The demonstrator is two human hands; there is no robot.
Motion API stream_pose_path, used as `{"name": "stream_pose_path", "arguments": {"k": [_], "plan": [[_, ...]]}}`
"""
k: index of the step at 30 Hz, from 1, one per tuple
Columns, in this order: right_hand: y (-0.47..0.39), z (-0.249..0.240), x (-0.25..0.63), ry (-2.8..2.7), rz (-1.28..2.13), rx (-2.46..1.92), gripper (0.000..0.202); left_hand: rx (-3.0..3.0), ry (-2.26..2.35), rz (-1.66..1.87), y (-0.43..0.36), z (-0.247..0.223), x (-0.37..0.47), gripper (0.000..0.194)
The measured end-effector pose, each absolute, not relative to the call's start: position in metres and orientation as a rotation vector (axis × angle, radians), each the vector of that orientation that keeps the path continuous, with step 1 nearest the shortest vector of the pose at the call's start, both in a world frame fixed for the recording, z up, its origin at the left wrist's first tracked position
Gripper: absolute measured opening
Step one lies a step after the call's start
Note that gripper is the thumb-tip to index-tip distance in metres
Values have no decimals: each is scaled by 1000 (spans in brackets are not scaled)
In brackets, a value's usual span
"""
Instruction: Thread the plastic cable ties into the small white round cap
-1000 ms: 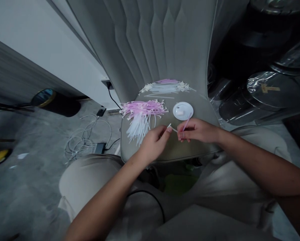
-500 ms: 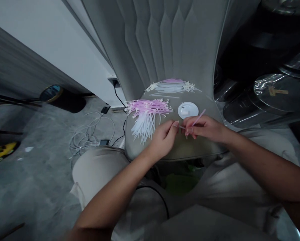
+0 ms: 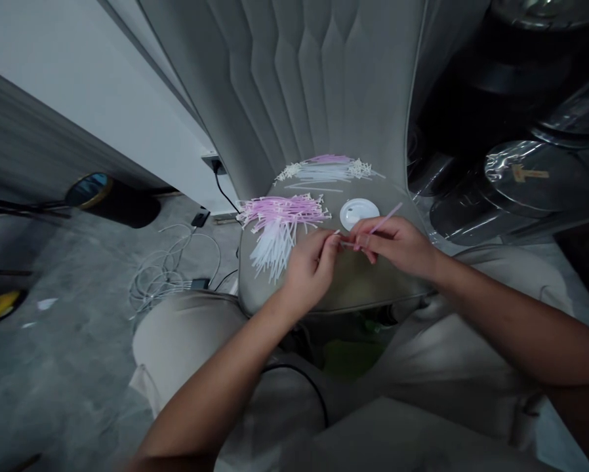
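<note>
My left hand (image 3: 313,265) pinches the end of a thin white stick, with a small pale tip showing above the thumb. Close beside it, my right hand (image 3: 395,244) is closed on a thin pink stick (image 3: 387,217) that slants up past its fingers; the white stick runs into this grip too. A white round lid (image 3: 358,213) lies just beyond the fingers. Left of it is a pile of pink sticks (image 3: 289,210) with white ends, over a fan of white sticks (image 3: 273,249). Farther back lies a row of white and pink sticks (image 3: 326,170).
The sticks rest on a grey padded chair (image 3: 373,288). Coiled cable (image 3: 159,269) lies on the floor at left, near a wall socket (image 3: 213,162) and a dark cylinder (image 3: 122,202). Plastic-wrapped dark cylinders (image 3: 491,190) stand at right.
The whole view has shifted a little, so the chair sits farther left. Both hands remain close together, with the white stick between them now more visible. The right fingers have closed in slightly.
</note>
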State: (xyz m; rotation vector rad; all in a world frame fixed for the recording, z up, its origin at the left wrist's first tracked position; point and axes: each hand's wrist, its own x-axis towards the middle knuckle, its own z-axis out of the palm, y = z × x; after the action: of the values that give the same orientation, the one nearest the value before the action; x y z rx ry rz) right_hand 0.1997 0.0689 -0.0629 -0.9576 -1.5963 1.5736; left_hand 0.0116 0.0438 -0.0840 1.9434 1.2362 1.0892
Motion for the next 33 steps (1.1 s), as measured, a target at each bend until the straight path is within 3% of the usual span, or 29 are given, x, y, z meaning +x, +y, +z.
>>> {"name": "stream_pose_path", "arguments": {"k": [5, 27, 33], "plan": [[71, -60, 195, -1400, 1367, -1011, 27, 1828, 1236, 1079, 40, -82, 16, 36], [50, -60, 161, -1415, 1201, -1089, 29, 1736, 1113, 1267, 34, -82, 30, 35], [50, -61, 160, -1350, 1296, -1045, 31, 1640, 1047, 1284, 34, -87, 32, 32]]}}
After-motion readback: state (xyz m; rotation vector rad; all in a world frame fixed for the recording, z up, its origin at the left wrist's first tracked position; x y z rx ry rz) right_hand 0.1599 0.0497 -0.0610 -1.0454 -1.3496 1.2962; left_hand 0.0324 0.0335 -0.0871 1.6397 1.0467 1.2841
